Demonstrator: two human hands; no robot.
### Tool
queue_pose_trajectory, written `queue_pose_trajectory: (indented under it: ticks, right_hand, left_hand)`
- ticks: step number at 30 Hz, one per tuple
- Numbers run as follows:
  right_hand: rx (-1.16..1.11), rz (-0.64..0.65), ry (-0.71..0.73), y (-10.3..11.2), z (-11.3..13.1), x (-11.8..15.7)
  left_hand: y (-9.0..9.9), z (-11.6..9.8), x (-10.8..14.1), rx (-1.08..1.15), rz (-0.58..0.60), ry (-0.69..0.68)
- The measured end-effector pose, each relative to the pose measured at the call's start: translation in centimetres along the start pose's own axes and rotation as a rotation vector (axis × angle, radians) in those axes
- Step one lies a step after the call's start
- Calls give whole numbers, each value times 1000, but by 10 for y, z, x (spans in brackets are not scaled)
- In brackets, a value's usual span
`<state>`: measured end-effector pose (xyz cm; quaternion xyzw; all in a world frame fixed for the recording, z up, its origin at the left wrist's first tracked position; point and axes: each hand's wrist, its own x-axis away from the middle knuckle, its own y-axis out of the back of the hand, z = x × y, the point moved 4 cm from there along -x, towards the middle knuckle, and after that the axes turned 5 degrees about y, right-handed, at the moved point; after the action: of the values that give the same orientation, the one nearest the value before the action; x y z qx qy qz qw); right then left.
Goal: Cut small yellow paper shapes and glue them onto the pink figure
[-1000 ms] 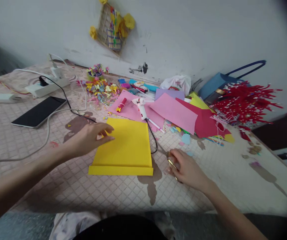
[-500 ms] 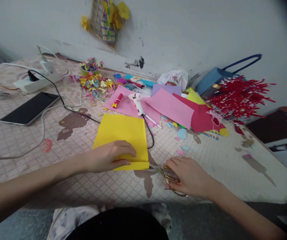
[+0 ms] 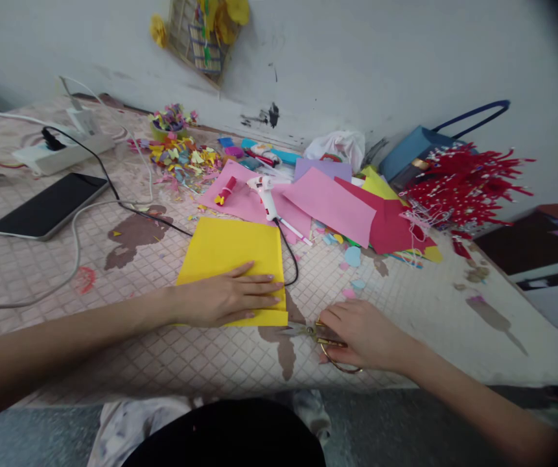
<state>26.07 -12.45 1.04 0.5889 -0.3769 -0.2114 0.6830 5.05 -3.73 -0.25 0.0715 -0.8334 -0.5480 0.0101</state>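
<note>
A yellow sheet [image 3: 237, 250] lies near the front of the table, with a narrow strip partly separated along its near edge. My left hand [image 3: 227, 296] rests flat on it with fingers stretched to the right, over the line between sheet and strip. To the right, my right hand [image 3: 359, 334] is wrapped around the gold handles of a pair of scissors [image 3: 310, 331]. The blades point left, close to the strip's right end and just below it. Whether they touch the sheet I cannot tell.
Behind the sheet lie a white glue gun [image 3: 265, 196], pink paper [image 3: 334, 198] and red paper [image 3: 395, 227]. Paper scraps [image 3: 181, 155] are heaped at the back. A tablet [image 3: 48, 204] and power strip [image 3: 65, 152] sit left, with cables crossing. Red fuzzy stems [image 3: 468, 188] stand right.
My left hand has flattened and slid its fingers rightward over the sheet. The scissors have drawn away from the strip's edge, with their blades now nearer each other.
</note>
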Motion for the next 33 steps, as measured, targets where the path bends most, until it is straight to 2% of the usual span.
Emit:
queue_pose_trajectory:
  ticks: [4, 7, 13, 26, 29, 33]
  right_hand:
    - [15, 8, 10, -1, -2, 0]
    - [25, 16, 14, -2, -3, 1]
    - [19, 35, 7, -2, -4, 3]
    - [21, 26, 32, -6, -7, 3]
    - [11, 9, 19, -4, -9, 5]
    - [2, -64, -78, -4, -24, 13]
  left_hand:
    - [9, -10, -8, 69, -4, -97]
    - [7, -9, -13, 110, -7, -147]
    - [-6, 2, -14, 90, 42, -143]
    - [-3, -1, -14, 83, 85, -184]
    - [2, -1, -15, 154, 7, -143]
    - [18, 3, -16, 355, -258, 52]
